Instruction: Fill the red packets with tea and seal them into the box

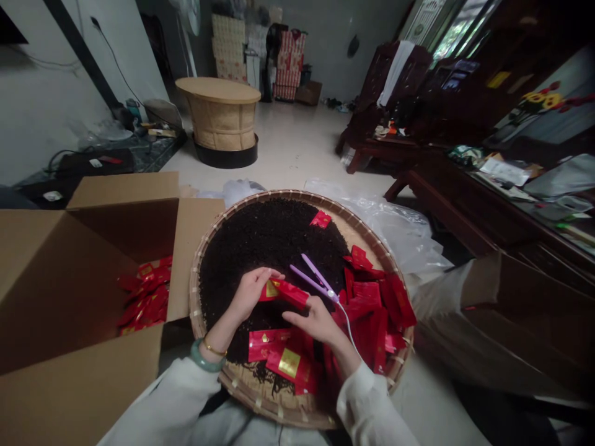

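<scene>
A round woven basket tray (210, 238) rests on my lap, heaped with dark loose tea leaves (264, 241). My left hand (251, 291) pinches one end of a small red packet (286, 292) with a gold label. My right hand (316, 321) is curled around the packet's other end, fingers closed. A purple clamp-like sealer (312, 277) with a white cord (346, 322) lies on the tea just beyond my right hand. Several red packets (376, 303) are piled on the tray's right side, and more lie near its front rim (279, 356).
A big open cardboard box (60, 285) stands at my left with several red packets (146, 300) inside. Clear plastic sheeting (400, 229) lies behind the tray. Dark wooden furniture (465, 204) runs along the right. A round bamboo drum (223, 121) stands farther back on the floor.
</scene>
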`<act>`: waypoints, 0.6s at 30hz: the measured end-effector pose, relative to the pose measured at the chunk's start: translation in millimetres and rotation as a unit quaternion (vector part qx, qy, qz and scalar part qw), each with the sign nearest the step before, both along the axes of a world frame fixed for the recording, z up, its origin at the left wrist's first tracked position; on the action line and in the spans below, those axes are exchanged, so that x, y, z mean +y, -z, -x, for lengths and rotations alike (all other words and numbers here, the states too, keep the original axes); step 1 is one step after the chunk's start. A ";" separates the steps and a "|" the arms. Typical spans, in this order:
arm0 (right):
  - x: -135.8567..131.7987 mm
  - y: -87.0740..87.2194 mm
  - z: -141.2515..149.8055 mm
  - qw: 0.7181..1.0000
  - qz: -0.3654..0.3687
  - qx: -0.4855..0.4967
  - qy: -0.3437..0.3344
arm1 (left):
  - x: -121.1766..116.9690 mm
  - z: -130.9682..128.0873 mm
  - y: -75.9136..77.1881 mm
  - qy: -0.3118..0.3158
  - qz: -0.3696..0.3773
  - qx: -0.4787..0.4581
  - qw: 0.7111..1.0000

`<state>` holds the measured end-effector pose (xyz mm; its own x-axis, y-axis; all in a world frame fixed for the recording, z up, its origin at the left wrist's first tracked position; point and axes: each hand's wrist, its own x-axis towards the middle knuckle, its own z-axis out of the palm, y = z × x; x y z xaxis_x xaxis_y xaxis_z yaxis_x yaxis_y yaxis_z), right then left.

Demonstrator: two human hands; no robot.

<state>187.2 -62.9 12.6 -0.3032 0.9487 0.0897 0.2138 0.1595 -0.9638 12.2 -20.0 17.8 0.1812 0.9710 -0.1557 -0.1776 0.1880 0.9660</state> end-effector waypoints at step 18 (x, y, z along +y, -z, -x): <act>-0.3 -6.0 0.3 0.975 0.188 0.121 -0.006 | -4.3 7.1 -4.4 0.020 -0.272 0.334 0.902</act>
